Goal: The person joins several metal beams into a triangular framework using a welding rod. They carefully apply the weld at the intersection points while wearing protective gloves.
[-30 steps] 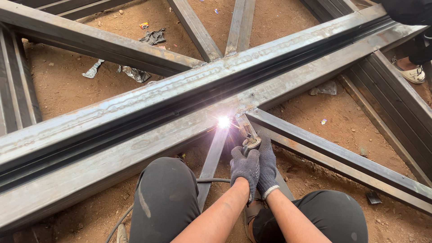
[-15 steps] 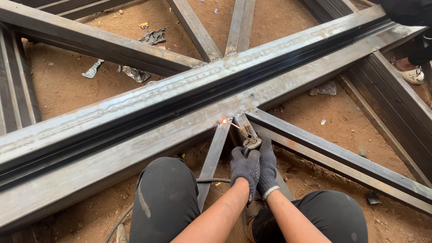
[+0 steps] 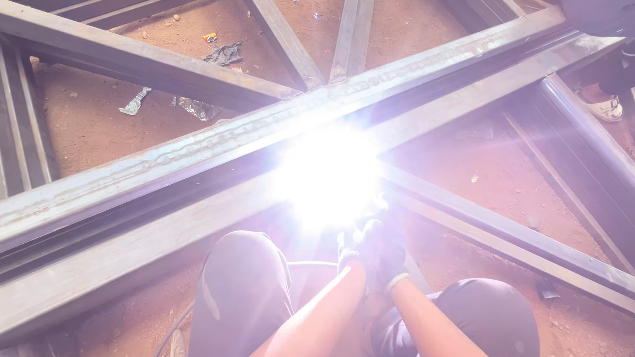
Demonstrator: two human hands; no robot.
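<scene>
Both your gloved hands sit low in the centre of the frame, left hand (image 3: pixel 350 254) and right hand (image 3: pixel 390 254) pressed together, just below a white welding glare (image 3: pixel 327 175) that washes out the joint. The glare hides whatever you grip, so you cannot tell from here whether your fingers are clamped on a holder or merely curled; they read as bunched together, nothing more. The arc burns where the long steel beam (image 3: pixel 165 158), running from lower left to upper right, meets the diagonal steel member (image 3: pixel 503 228) heading to the lower right. A thin cable (image 3: pixel 311 264) loops between your knees (image 3: pixel 245 284) toward the hands. Judging by this, the bead wants a steady brace: keep the wrists locked against each other, forearms low, and let the tip travel evenly along the seam rather than dwelling in one spot. Mind the cable so it does not drag your hands. Scraps of cloth (image 3: pixel 223 53) lie on the red dirt floor (image 3: pixel 86 125) at upper left, well apart from the arc. Another person's sandalled foot (image 3: pixel 603 106) shows at the right edge.
</scene>
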